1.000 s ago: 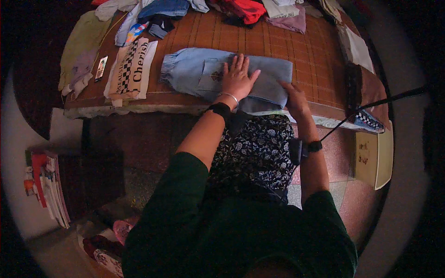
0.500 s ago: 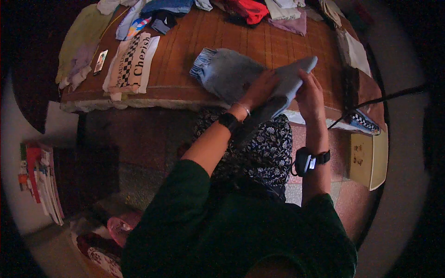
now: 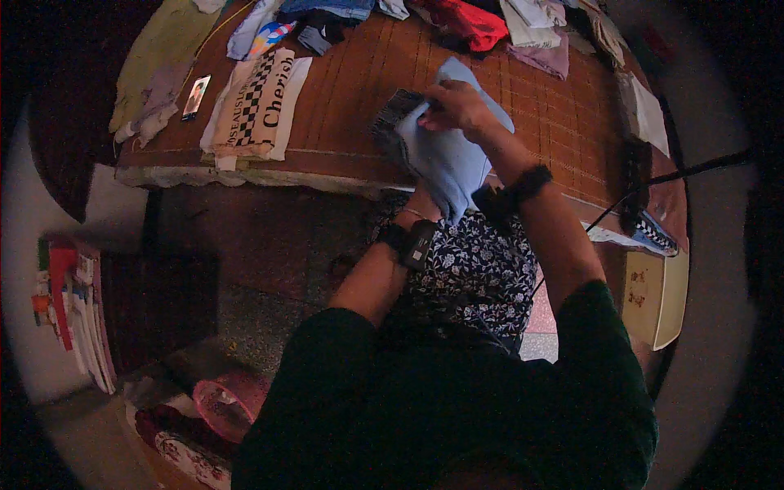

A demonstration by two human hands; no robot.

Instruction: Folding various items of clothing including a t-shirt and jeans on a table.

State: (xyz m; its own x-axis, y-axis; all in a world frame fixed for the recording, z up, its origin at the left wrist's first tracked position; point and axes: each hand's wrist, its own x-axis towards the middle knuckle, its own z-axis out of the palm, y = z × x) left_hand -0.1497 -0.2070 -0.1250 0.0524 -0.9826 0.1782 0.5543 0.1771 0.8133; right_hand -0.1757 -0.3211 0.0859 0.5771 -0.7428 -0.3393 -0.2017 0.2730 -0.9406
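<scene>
A light-blue denim garment [image 3: 449, 159], folded over into a bundle, is held at the table's near edge just above my lap. My right hand [image 3: 457, 106] lies across its upper part with bent fingers closed on the cloth. From below, my left hand [image 3: 421, 201] reaches under the bundle; the cloth hides its fingers. A darker, ribbed-looking edge [image 3: 395, 112] of the garment sticks out on the left side. Both wrists carry dark bands with small devices.
A folded printed shirt [image 3: 260, 110] and a lit phone [image 3: 196, 98] lie left on the brown-covered table [image 3: 343, 106]. Clothes, including a red garment [image 3: 469, 24], line the far side. A black cable [image 3: 694, 169] crosses at right above a cream bin [image 3: 653, 298]. A pink basket [image 3: 229, 408] stands lower left.
The denim garment has been turned and folded into a shorter bundle. My right hand has moved left onto its top, while my left hand has gone from its upper face to underneath.
</scene>
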